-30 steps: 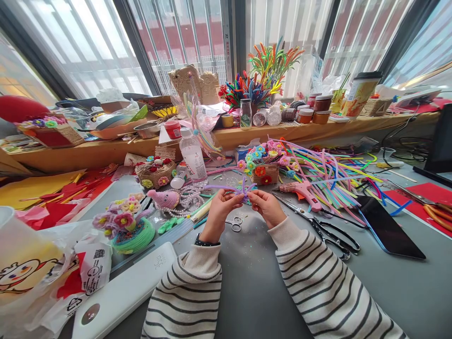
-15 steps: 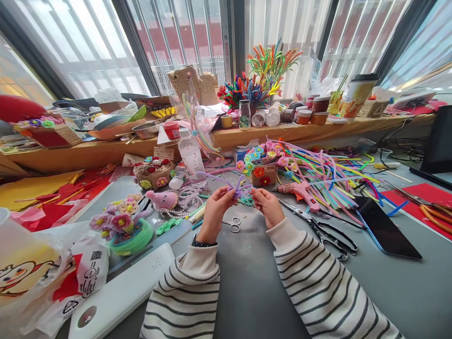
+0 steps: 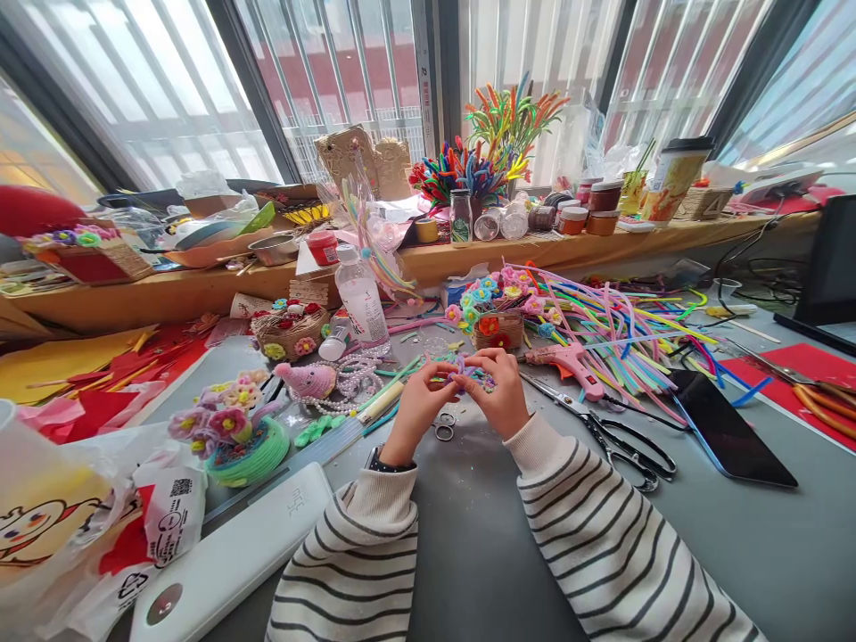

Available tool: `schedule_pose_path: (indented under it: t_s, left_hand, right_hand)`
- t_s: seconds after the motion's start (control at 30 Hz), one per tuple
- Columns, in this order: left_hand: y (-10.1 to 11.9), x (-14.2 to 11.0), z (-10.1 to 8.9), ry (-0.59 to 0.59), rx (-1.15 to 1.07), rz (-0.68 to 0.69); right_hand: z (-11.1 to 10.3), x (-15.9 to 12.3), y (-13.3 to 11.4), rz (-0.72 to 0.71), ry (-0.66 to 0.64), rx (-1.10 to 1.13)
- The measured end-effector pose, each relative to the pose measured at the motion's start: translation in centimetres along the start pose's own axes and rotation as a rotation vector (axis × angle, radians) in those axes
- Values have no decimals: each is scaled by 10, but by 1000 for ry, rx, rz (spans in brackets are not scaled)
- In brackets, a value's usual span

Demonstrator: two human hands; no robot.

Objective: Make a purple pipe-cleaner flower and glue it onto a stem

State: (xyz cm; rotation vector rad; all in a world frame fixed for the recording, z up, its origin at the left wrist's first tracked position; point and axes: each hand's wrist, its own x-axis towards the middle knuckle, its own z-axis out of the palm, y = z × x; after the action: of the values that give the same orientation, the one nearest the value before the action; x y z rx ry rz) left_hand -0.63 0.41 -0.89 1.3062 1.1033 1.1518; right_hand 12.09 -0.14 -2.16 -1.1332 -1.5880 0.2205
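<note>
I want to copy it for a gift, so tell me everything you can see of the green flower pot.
The flower pot is low, round and mint green, with ridged bands that look soft and fuzzy. Inside is a dark, speckled fill. Fuzzy flowers rise above it: lilac and deep pink in front, cream and peach behind. It stands upright on the grey table, left of the left hand, beyond the white power bank. Neither hand touches it.

We see a crowded ledge [image 3: 508, 259] under the windows [image 3: 365, 71].
Along it we find a metal pot [image 3: 273, 250], a red tub [image 3: 322, 248], jars [image 3: 604, 197] and a paper cup [image 3: 675, 183]. On the desk [image 3: 474, 571] we see a clear bottle [image 3: 361, 308] beside a string of beads [image 3: 358, 379], a white case [image 3: 234, 553] beside a plastic bag [image 3: 172, 528], and a black phone [image 3: 732, 430] at right.
</note>
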Motion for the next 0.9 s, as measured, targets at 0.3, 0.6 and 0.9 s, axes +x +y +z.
schedule_pose_path:
  t_s: [0.3,0.6,0.9]
  left_hand:
    - [4,0,-4,-19,8,-5]
    - [11,-3,-8,-68,-185,-142]
    - [17,-6,-4,-152,-206,-31]
  right_hand:
    - [1,1,3,112,26,137]
    - [3,3,5,459,27,732]
    - [2,7,0,845,-35,1111]
